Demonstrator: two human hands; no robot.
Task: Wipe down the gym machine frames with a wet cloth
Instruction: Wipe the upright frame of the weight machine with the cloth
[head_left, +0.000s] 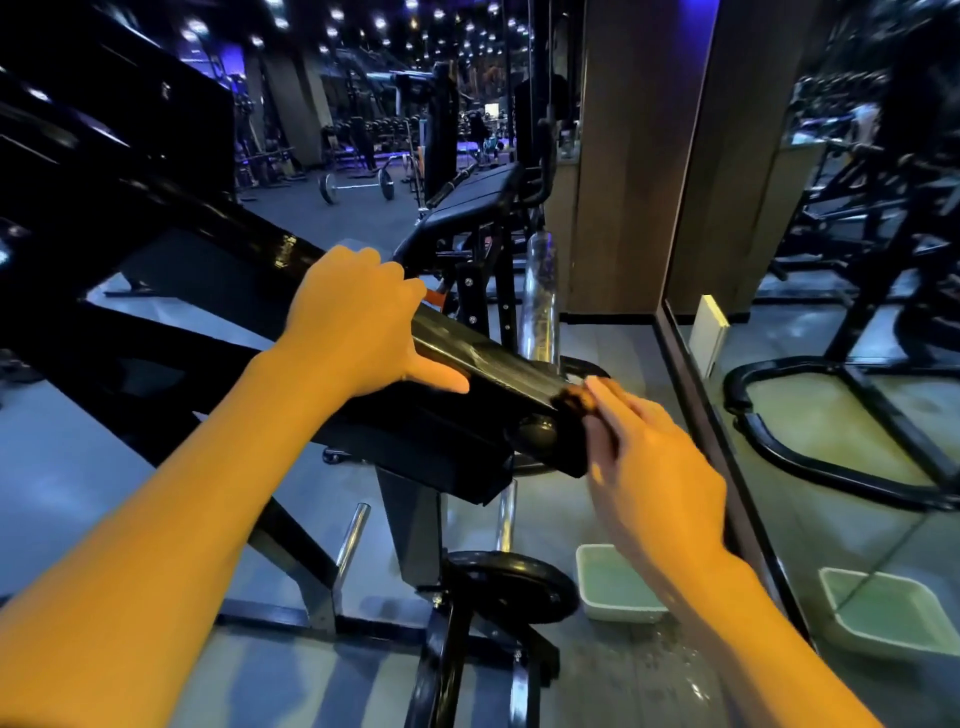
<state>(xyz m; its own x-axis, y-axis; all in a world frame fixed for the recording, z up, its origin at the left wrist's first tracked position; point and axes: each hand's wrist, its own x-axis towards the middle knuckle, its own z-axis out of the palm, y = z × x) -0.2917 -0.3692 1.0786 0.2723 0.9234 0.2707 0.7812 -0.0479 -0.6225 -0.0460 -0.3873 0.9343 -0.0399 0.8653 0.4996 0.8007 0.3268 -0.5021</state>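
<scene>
- Left hand (358, 317): grip curled over the sloping black frame bar (467, 358).
- Right hand (652, 457): grip pinching a dark cloth (574, 401) against the bar's lower end.
- Basin (615, 584) of water: on the floor below.

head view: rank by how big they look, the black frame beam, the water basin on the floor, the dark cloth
1. black frame beam
2. water basin
3. dark cloth, mostly hidden by the right hand

The basin lies farther away, so its real size is unsure.

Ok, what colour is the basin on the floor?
White basin, greenish-looking water inside; head view.
</scene>
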